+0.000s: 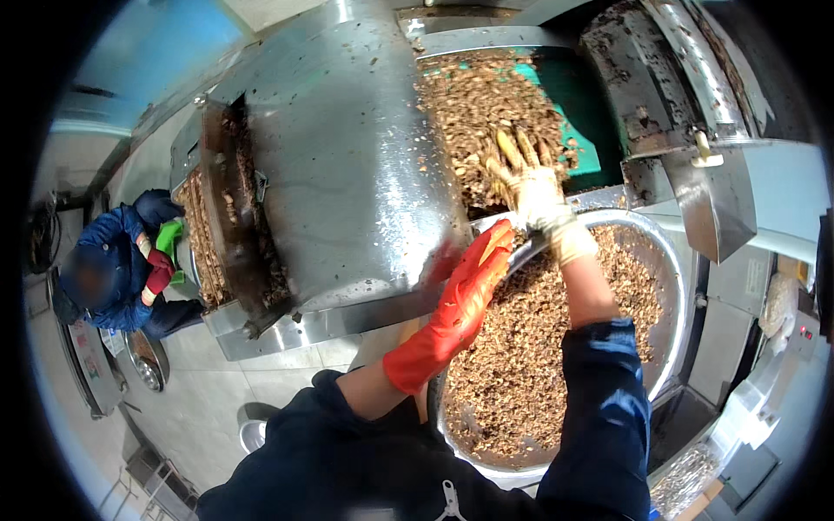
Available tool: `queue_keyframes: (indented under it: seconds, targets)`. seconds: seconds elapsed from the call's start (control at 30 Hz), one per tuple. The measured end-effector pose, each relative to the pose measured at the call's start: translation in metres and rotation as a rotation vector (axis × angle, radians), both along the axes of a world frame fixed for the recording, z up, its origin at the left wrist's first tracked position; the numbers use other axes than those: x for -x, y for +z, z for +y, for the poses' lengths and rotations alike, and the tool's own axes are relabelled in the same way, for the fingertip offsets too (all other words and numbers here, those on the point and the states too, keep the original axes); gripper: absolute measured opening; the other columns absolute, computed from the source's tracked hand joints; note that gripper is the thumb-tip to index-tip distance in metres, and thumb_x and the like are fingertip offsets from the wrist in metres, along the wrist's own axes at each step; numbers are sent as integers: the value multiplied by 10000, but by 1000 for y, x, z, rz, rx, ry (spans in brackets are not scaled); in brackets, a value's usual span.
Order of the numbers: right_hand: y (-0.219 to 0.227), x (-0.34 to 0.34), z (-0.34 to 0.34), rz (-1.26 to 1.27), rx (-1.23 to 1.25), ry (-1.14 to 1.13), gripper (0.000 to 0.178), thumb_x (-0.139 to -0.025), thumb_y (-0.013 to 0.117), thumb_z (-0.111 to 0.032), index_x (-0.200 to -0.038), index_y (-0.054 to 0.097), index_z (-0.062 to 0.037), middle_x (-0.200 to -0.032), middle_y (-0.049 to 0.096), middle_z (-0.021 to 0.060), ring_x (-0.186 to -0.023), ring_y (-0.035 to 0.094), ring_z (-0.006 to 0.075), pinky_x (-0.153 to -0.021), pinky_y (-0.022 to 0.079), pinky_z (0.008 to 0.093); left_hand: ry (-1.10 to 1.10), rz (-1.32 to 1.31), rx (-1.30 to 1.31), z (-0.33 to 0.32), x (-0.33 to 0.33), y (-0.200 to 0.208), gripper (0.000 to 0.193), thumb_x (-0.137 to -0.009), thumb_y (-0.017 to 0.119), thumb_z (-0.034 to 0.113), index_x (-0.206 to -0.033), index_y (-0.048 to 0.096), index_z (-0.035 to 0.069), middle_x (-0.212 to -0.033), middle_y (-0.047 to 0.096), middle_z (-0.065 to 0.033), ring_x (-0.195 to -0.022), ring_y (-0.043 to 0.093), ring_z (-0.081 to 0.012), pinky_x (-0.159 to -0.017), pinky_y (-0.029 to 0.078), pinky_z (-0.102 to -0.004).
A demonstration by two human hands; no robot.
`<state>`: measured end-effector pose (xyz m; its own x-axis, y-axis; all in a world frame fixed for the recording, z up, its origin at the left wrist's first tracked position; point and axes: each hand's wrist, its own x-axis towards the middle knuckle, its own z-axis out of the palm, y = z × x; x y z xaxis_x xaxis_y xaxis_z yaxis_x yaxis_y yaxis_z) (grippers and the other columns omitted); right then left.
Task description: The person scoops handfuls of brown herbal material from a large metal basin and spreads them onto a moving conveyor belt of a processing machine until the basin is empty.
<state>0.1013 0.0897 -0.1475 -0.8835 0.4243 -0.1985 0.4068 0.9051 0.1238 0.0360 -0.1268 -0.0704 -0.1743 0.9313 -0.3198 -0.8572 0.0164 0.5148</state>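
"So, where are your hands right now?"

"My right hand (pixel 537 187), in a cream glove (pixel 571 240), lies palm down on the nut-like pieces (pixel 473 100), just beyond the far rim of the basin (pixel 674 286). Its fingers are spread and clasp nothing that I can see; I suppose that way they cover more than a fist would."

"And the left?"

"My left hand (pixel 459 304), in a red rubber glove (pixel 415 358), is near the basin's far-left rim. Its fingers are straight and close together, not clenched. I can't tell whether they press on the metal beside them. Perhaps they serve as a guard on that side."

"Why have the basin so close?"

"It sits right beside the green belt (pixel 585 148) that bears the pieces, so anything going over that edge would likely land inside. Plenty of similar bits (pixel 539 382) lie in it."

"What's that metal hood (pixel 339 156)?"

"It stands left of the basin, probably to shield what's underneath."

"Anyone else about?"

"Yes, a co-worker (pixel 109 234) in blue, far left of the basin, a red-gloved hand (pixel 160 273) near something green (pixel 169 240)."
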Motion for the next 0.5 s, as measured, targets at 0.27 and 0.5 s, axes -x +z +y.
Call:
queue_keyframes:
  seconds: [0.27, 0.5]
  targets:
    - [20, -2, 58, -87, 158, -625, 782, -791, 577, -644, -1455, 317, -324, -1573, 94, 96, -1411, 184, 392, -1123, 159, 530, -143, 119, 271, -11, -20, 1, 520, -980, 485, 267, -1439, 334, 75, -1457, 379, -44, -1340, 351, -180, -1095, 266, -347]
    - [56, -132, -51, 947, 297, -520, 526, -817, 700, -368, -1225, 571, -63, -1398, 435, 210, -1281, 440, 364, -1053, 384, 408, -166, -92, 459, -48, -76, -44, 536, -948, 546, 270, -1425, 371, 97, -1455, 375, -60, -1339, 346, -213, -1103, 244, -357]
